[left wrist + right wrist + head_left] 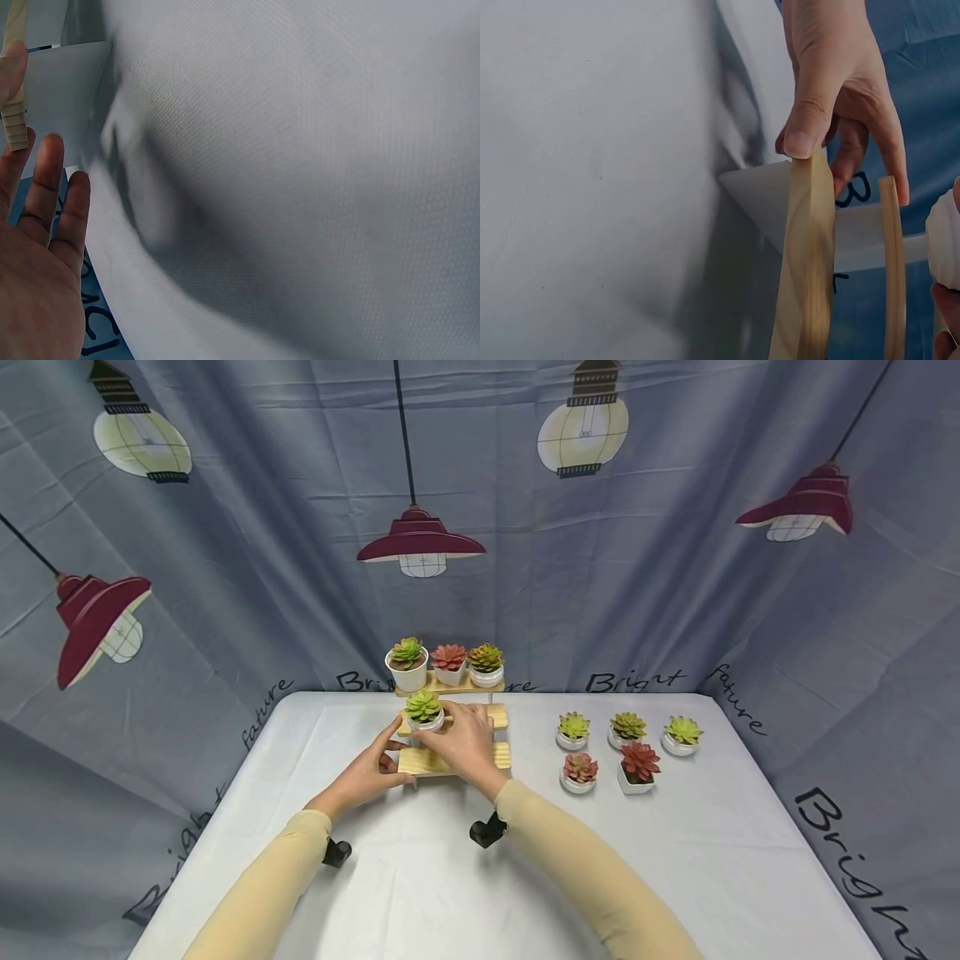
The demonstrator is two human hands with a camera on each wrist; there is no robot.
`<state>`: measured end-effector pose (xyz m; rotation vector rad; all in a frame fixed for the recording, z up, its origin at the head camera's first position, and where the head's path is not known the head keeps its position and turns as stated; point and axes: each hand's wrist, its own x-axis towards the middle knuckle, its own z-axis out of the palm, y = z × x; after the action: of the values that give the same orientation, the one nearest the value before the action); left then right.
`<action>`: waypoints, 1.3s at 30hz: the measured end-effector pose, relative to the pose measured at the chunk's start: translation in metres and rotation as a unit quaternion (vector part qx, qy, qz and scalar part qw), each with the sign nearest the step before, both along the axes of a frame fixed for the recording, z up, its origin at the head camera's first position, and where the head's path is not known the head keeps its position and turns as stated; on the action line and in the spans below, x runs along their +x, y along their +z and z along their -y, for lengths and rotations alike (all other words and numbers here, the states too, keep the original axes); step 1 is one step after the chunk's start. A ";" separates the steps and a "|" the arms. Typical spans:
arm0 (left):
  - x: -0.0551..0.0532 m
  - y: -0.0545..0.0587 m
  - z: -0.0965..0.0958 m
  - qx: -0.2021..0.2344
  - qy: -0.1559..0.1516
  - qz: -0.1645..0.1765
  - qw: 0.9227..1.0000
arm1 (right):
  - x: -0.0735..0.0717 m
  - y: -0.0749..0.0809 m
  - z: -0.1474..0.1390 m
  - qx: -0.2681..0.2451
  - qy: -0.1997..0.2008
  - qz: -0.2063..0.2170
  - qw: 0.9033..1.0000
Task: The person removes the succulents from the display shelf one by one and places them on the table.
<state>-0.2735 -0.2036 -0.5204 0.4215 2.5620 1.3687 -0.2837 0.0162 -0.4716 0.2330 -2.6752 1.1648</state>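
My right hand (471, 742) holds a small green succulent (423, 706) in a white round pot (943, 240), at the left part of the middle tier of the wooden plant stand (442, 760). Whether the pot touches the board cannot be told. At the stand's left end, my left hand (367, 775) grips the lower board (802, 255) between thumb (806, 124) and fingers, while one finger reaches to the board behind. On the top tier sit a green succulent (408, 670), a red one (449, 665) and a dark green one (486, 667), all in white pots.
Right of the stand, several potted succulents stand on the white table (720, 860): light green (573, 731), green (627, 731), yellow-green (681, 735), pink-red (578, 772) and dark red (637, 768). A grey-blue curtain (660, 568) surrounds the table's back and sides.
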 end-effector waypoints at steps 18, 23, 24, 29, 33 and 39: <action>0.001 0.000 0.000 0.002 0.001 -0.005 1.000 | 0.019 0.012 -0.047 -0.042 0.024 -0.002 0.999; -0.001 -0.002 0.001 0.005 0.000 -0.002 1.000 | 0.022 0.014 -0.066 -0.056 0.013 0.004 0.998; -0.001 -0.002 0.001 0.006 -0.001 -0.002 1.000 | 0.022 0.015 -0.069 -0.056 0.010 0.004 0.998; 0.000 -0.002 0.001 0.012 -0.003 -0.004 1.000 | 0.025 0.020 -0.085 -0.063 -0.003 0.015 0.998; 0.000 -0.003 0.002 0.015 -0.004 -0.002 1.000 | 0.028 0.022 -0.097 -0.067 -0.010 0.024 0.997; -0.001 -0.004 0.002 0.015 -0.005 -0.004 1.000 | 0.032 0.022 -0.119 -0.070 -0.021 0.033 0.997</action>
<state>-0.2746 -0.2054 -0.5243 0.4438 2.5452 1.4067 -0.2520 0.1348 -0.4492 0.1167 -2.6256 1.3620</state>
